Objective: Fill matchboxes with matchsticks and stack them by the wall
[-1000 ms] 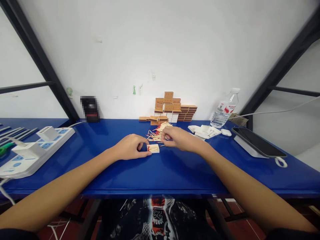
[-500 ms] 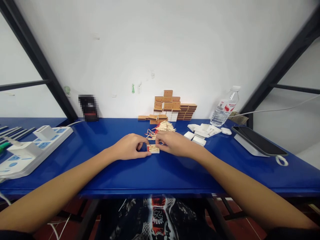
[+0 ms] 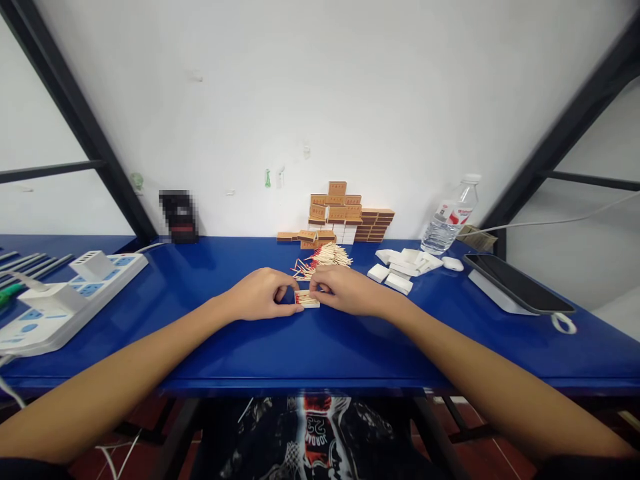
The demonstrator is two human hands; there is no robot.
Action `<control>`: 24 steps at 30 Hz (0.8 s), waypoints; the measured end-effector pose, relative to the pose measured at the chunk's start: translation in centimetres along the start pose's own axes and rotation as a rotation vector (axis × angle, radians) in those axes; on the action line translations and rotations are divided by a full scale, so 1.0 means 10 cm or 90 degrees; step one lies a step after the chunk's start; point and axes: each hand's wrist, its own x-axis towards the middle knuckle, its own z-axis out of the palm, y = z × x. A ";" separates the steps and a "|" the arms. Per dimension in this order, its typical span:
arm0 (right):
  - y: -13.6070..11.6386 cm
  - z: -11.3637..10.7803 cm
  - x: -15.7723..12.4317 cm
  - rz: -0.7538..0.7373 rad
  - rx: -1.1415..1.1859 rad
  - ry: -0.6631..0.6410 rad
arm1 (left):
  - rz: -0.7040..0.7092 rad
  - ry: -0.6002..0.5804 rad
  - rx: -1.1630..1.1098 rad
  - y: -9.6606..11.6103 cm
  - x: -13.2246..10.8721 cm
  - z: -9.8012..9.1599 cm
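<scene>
A small white matchbox tray [image 3: 314, 305] lies on the blue table with red-tipped matches [image 3: 303, 299] inside. My left hand [image 3: 263, 294] grips its left end between thumb and fingers. Over the tray's right part is my right hand [image 3: 343, 288], with thumb and fingertips pinched together. Whatever sits in that pinch is too small to make out. Just behind my right hand lies a loose heap of matches [image 3: 334, 254], heads mostly toward the left.
Brown matchboxes [image 3: 337, 213] are stacked against the wall. White empty trays [image 3: 407, 260], a water bottle [image 3: 450, 217], an earphone case [image 3: 453, 264] and a phone [image 3: 517, 283] occupy the right. A power strip [image 3: 65, 333] and grey rods [image 3: 47, 268] lie left.
My right fingertips have shifted very slightly left over the tray. My left hand keeps its grip on the tray's end. The whole view has moved a touch.
</scene>
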 end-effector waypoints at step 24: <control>0.07 0.11 0.07 -0.069 0.114 0.051 | 0.014 0.010 -0.041 -0.05 0.00 0.01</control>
